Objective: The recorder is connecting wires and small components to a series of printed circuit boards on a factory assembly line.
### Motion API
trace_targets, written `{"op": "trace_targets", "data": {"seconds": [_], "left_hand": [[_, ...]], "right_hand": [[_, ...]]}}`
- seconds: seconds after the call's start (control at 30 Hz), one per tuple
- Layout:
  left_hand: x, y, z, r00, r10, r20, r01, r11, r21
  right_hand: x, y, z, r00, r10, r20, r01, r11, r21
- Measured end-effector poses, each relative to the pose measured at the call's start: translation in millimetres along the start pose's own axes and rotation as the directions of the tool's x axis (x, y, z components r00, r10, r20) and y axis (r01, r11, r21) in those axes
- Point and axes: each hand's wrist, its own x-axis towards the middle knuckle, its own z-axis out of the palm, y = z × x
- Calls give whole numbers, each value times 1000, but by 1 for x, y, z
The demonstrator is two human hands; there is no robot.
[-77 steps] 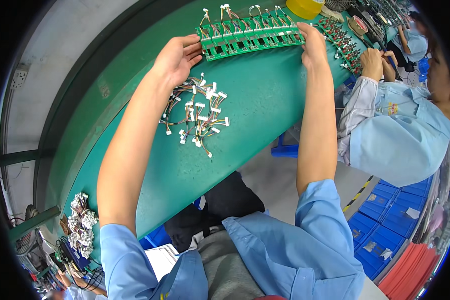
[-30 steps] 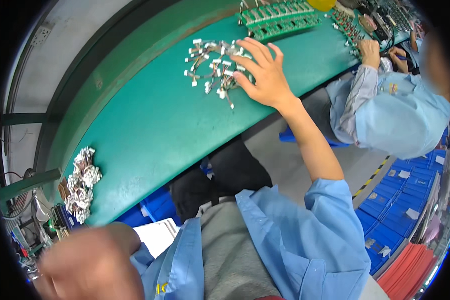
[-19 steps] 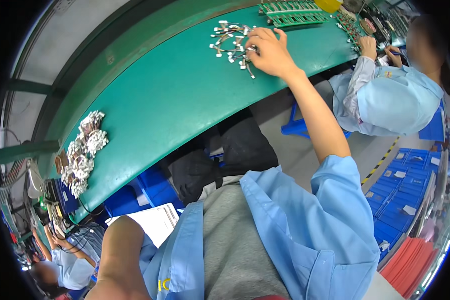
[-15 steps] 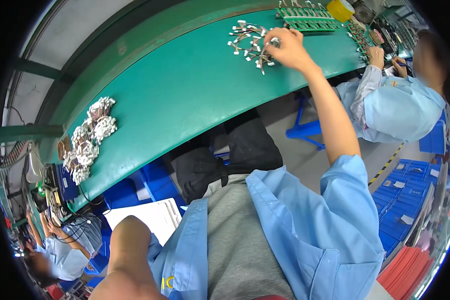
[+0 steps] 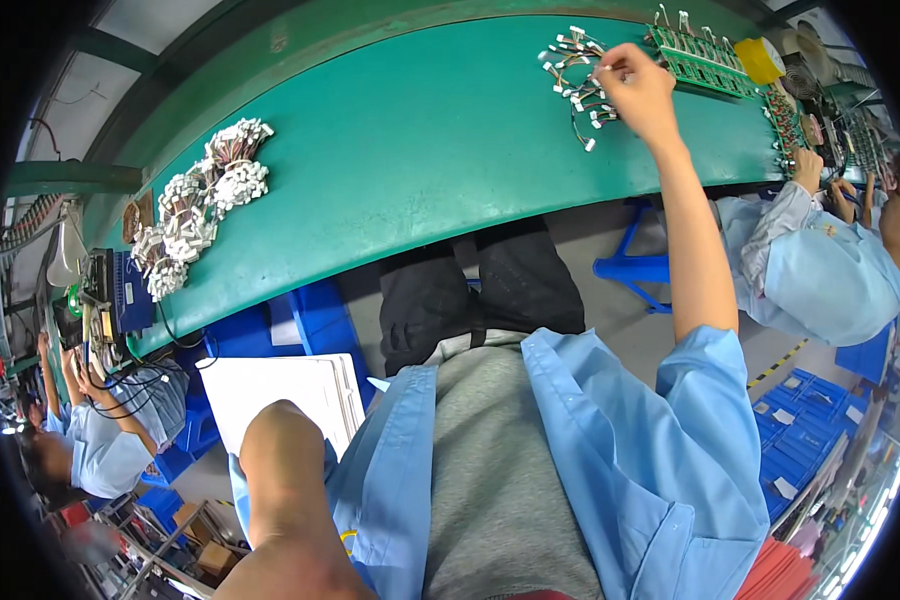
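Note:
My right hand [image 5: 638, 95] reaches far out over the green bench [image 5: 400, 150], at the right edge of a loose spread of short wire harnesses [image 5: 577, 70] with white connectors. Thumb and fingers are bent together in a pinch. Small white and dark bits show around the fingertips, but what they hold cannot be made out. My left arm [image 5: 285, 470] is bent at the elbow and runs out of the lower edge, so the left hand is out of sight. Bundled harnesses with white connectors [image 5: 185, 215] lie in a heap at the bench's left end.
Right of my hand stand green circuit boards [image 5: 705, 65] and a yellow roll [image 5: 760, 62]. A co-worker in light blue [image 5: 830, 260] sits at the right; another [image 5: 130, 430] works at the lower left. A blue stool [image 5: 635, 268] and white sheets [image 5: 280, 395] are below the bench edge.
The view has swung, so the bench things sit further right in the picture. My right hand stays at the loose harnesses, its fingers now bent into a pinch.

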Motion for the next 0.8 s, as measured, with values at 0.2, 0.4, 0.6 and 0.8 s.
{"op": "trace_targets", "data": {"seconds": [0.2,0.4,0.6,0.8], "left_hand": [[-4,-11,13,997,71,-44,-73,997,-34],[-15,-30,44,971,115,-208,-139,985,-105],[-18,-33,64,953,143,-268,-174,980,-95],[-23,-41,86,946,147,-290,-194,971,-139]], "right_hand": [[-7,2,15,986,-161,-43,151,971,-186],[-4,2,-8,990,-140,-27,131,968,-212],[-43,-10,-12,999,46,25,-49,989,143],[-92,-25,2,995,-68,-73,73,995,63]]}}
